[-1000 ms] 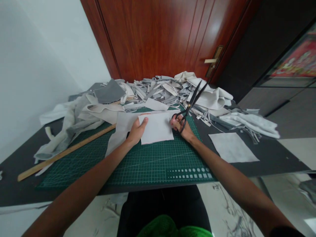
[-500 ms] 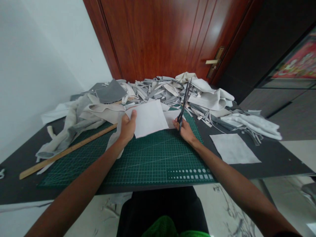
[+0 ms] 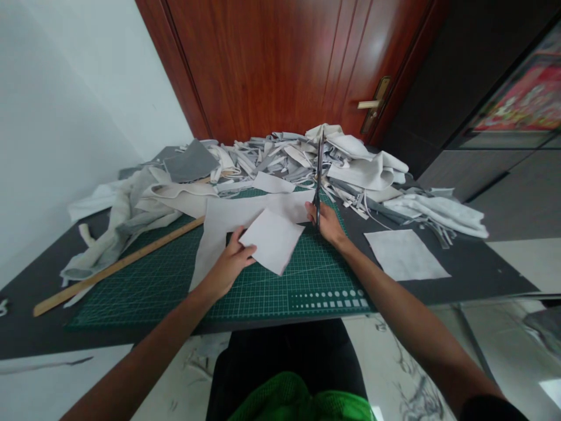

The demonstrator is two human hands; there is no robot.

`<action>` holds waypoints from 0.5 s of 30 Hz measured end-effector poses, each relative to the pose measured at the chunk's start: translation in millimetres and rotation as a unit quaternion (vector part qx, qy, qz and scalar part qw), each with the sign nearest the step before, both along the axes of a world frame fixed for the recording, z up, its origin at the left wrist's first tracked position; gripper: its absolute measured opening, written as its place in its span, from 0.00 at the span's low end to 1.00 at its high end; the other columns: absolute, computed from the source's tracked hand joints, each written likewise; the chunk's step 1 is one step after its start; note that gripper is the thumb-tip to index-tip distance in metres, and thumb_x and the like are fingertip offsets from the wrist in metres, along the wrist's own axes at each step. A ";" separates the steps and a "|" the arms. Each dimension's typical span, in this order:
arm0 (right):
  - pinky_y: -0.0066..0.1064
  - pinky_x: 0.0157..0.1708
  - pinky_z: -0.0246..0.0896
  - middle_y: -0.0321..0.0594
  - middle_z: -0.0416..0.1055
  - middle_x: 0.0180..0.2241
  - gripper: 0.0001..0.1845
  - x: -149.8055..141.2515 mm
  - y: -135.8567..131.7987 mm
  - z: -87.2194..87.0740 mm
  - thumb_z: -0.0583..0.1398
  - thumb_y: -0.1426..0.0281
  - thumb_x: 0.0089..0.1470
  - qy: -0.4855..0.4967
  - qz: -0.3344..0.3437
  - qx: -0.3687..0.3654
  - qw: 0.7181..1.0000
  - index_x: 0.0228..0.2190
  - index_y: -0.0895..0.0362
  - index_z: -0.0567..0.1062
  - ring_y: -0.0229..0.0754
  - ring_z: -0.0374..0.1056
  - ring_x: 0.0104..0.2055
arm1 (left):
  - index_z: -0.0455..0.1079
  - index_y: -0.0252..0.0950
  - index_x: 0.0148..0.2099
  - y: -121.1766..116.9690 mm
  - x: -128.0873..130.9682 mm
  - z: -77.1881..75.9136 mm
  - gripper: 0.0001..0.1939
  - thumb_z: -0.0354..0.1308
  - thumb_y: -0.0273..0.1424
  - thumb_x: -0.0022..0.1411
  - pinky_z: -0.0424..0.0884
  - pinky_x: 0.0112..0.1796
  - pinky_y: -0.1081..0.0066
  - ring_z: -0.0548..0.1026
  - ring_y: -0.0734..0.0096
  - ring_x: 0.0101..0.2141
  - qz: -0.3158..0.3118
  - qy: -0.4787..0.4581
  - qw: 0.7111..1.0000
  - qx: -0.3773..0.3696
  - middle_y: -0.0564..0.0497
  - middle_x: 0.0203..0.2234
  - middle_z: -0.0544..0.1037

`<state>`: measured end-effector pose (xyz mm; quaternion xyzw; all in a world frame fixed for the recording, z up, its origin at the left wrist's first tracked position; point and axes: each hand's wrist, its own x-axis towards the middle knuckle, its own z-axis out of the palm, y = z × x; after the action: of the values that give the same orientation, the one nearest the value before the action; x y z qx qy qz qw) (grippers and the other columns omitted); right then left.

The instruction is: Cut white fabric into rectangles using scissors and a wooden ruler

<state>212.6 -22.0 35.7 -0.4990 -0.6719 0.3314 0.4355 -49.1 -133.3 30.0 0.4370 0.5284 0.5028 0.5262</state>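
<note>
My left hand [image 3: 234, 260] pinches the left corner of a white fabric square [image 3: 274, 240], which is turned cornerwise above the green cutting mat [image 3: 258, 298]. In my right hand [image 3: 326, 222] is a pair of black scissors [image 3: 318, 175], blades pointing away from me and seen nearly edge-on. A larger L-shaped white fabric piece [image 3: 214, 225] lies on the mat behind and left of the square. The fingers of my right hand are close to that piece's right end; whether they touch it I cannot tell.
A second pale square [image 3: 405, 254] lies on the dark table [image 3: 486, 280] at right. A wooden ruler [image 3: 127, 263] slants across the mat's left side. Crumpled fabric [image 3: 123, 219] sits at left, a heap of scraps [image 3: 280, 155] along the back by the door [image 3: 263, 70].
The white square swung left in my left hand, then came down toward me and turned cornerwise, uncovering more of the larger piece. The scissors rotated from slanting right to upright in view.
</note>
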 end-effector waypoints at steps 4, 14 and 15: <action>0.30 0.28 0.55 0.33 0.64 0.23 0.35 -1.9 -1.6 -3.9 0.53 0.33 0.56 0.056 0.029 -0.020 0.998 0.25 0.53 0.66 0.38 0.58 0.27 | 0.45 0.42 0.76 -41.0 -4.1 3.9 0.42 0.61 0.34 0.66 0.62 0.64 0.40 0.60 0.46 0.69 0.043 0.301 0.928 0.216 0.35 0.71 0.58; 0.26 0.21 0.48 0.30 0.61 0.24 0.35 -0.6 -22.4 6.0 0.58 0.32 0.50 0.167 0.081 -0.094 0.978 0.29 0.52 0.65 0.35 0.54 0.23 | 0.64 0.38 0.70 -57.2 14.0 -3.9 0.25 0.50 0.40 0.77 0.65 0.62 0.46 0.64 0.48 0.66 -0.159 0.638 0.700 0.279 0.37 0.67 0.66; 0.26 0.21 0.47 0.30 0.61 0.24 0.35 0.5 -32.4 8.7 0.59 0.33 0.50 0.174 0.095 -0.108 0.974 0.30 0.52 0.65 0.35 0.54 0.23 | 0.64 0.38 0.71 -63.4 17.7 -3.6 0.26 0.49 0.42 0.77 0.66 0.61 0.46 0.65 0.47 0.64 -0.156 0.646 0.695 0.274 0.36 0.67 0.66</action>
<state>213.0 -54.4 44.4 -0.4120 -0.5899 0.5237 0.4561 -31.4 -196.7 26.4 0.8554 0.5011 0.1299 -0.0172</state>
